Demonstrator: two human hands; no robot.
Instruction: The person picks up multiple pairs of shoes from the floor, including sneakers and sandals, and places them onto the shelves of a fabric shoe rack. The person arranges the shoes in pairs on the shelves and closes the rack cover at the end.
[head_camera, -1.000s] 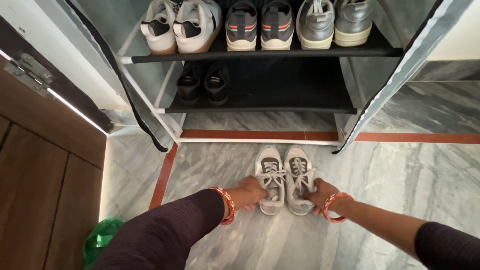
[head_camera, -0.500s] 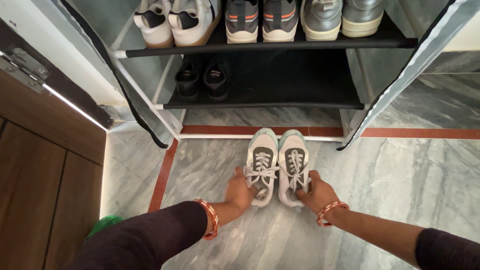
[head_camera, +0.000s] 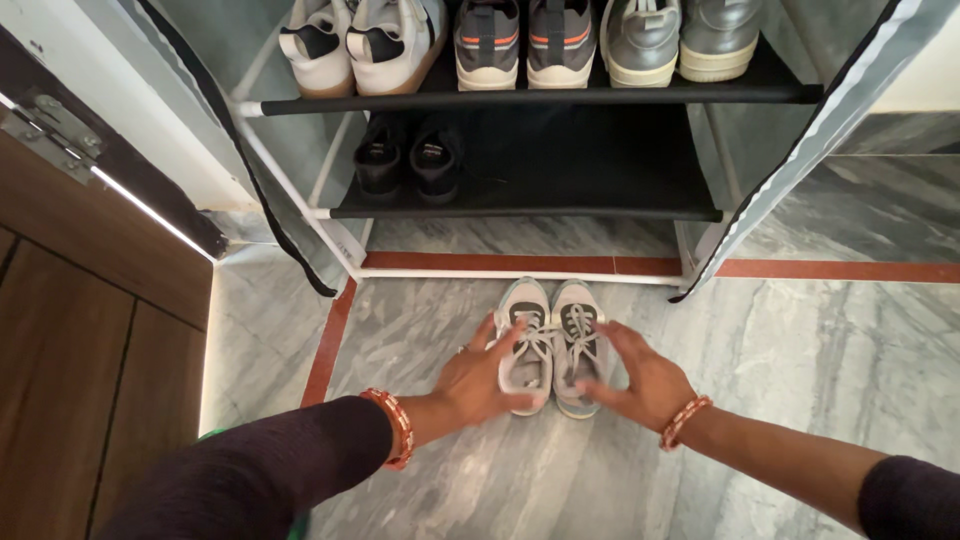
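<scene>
A pair of grey sneakers (head_camera: 552, 345) stands on the marble floor (head_camera: 800, 350), toes toward the shoe rack (head_camera: 520, 212) at twelve o'clock. The left hand (head_camera: 480, 378) and right hand (head_camera: 640, 378) cup them with fingers spread, seemingly touching, not clamped.

The 2 grey sneakers stand side by side on the marble floor, just in front of the shoe rack, with their toes pointing toward it. The left sneaker (head_camera: 527, 345) is light grey with a white sole and grey laces, and its heel end is covered by fingers. The right sneaker (head_camera: 578, 340) looks the same, also laced, and its inner side touches the other shoe. Both are upright on their soles and parallel. A hand rests on the outer side of each one.
</scene>
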